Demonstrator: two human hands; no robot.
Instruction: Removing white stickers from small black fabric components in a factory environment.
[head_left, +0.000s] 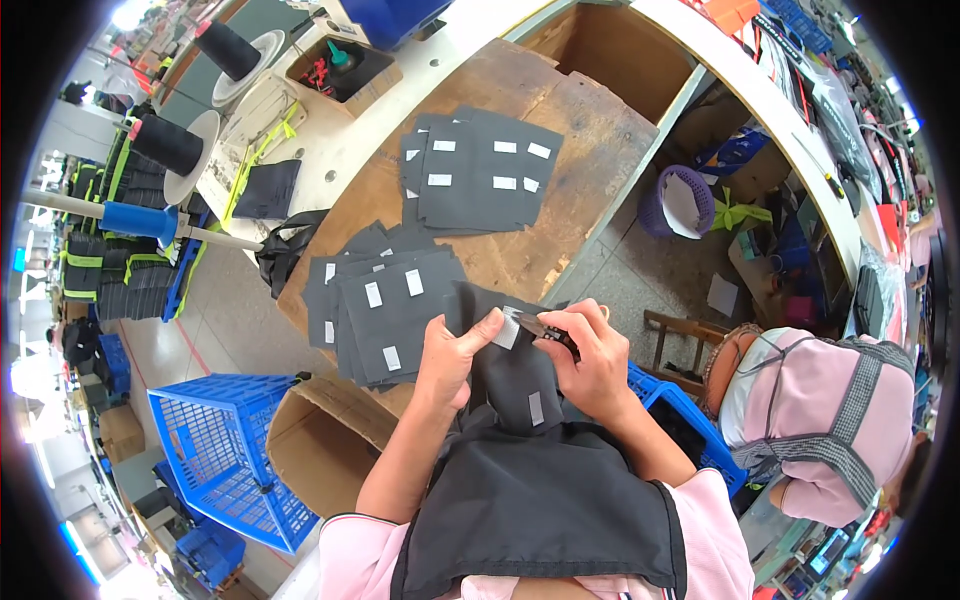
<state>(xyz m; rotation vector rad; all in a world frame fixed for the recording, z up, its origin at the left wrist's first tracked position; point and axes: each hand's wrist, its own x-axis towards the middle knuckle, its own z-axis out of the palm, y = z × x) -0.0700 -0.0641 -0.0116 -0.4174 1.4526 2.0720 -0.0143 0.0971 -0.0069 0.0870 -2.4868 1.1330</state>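
The dark grey fabric piece [515,375] with small white rectangular labels lies draped over the near edge of the worn wooden worktable [560,120] and down toward your lap, right between your two hands. Your left hand [450,360] comes up from six o'clock, forearm bare, its fingers closed on the cloth's upper left edge with the thumb stretched toward three o'clock, pressing beside the topmost white label [508,330]. Your right hand [590,360] sits just at three o'clock of that label, curled shut around a small black-handled metal snipping tool [545,330] whose tip points to nine o'clock and reaches the label — whether the blades themselves are open, you cannot tell.

At ten o'clock of your left hand, touching the cloth, lies a fanned stack of the same grey labelled pieces [385,300]. A second, neater stack of grey pieces [480,170] rests farther up the table at twelve o'clock, well apart. Below the table's left edge, at eight o'clock, stand an open cardboard box [320,440] and a blue plastic mesh crate [215,450]. At three o'clock, another person in a pink top [830,420] sits beside you — clear of your hands.
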